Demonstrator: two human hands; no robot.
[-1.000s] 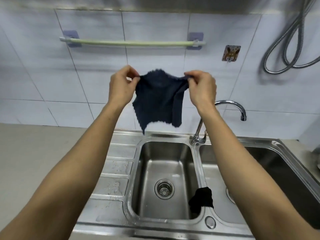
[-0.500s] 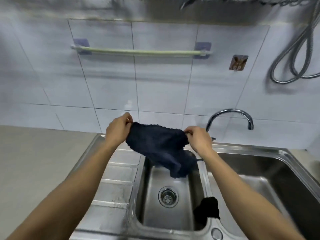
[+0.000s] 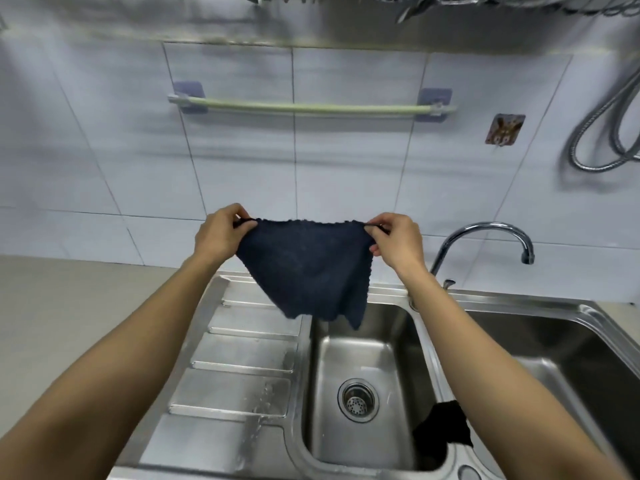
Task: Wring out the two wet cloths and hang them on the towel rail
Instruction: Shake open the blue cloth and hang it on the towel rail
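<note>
A: Where is the navy cloth relative to the sink?

B: Above it, in the air. The left hand pinches its upper left corner and the right hand pinches its upper right corner, so the top edge runs nearly straight between them. The lower edge hangs in uneven points over the near-left rim of the sink's left basin and the ribbed draining board beside it.

A: And the second cloth?

B: A black cloth is draped over the divider between the sink's two basins, toward the front, partly hidden by the right forearm.

A: The towel rail?

B: On the tiled wall behind the sink and well above it, pale green, level, held by two purple pads. Nothing hangs on it. Only open wall lies between the stretched cloth's top edge and the rail.

A: Anything close to the sides?

B: The curved tap rises from the back rim of the sink, just right of the right hand but apart from it. A coiled metal hose hangs on the wall far right of the sink. The bench stretches left of the draining board.
</note>
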